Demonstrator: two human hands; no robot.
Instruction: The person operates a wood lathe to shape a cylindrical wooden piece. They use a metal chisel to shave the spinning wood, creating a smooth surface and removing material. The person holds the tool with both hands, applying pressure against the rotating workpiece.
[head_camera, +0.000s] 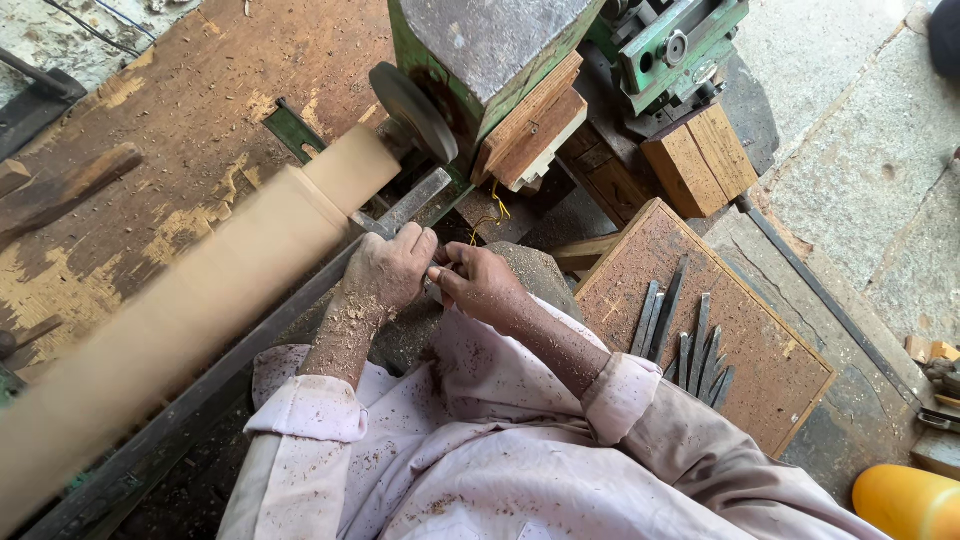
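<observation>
A long pale wooden cylinder (210, 270) is mounted in a green lathe (480, 60) and looks blurred, as if spinning. My left hand (388, 270), dusted with sawdust, presses a flat metal chisel (412, 203) onto the dark steel tool rest (200, 390) beside the cylinder's stepped end. My right hand (482, 285) is closed just behind the left, gripping the chisel's hidden rear part. The chisel tip points toward the round dark faceplate (413, 110).
A brown board (770, 370) at my right carries several dark metal chisels (690, 345). Wooden blocks (700, 160) sit by the lathe head. A worn wooden bench (180, 110) lies behind the cylinder. A yellow rounded object (905, 500) is at the bottom right, on a stone floor (870, 170).
</observation>
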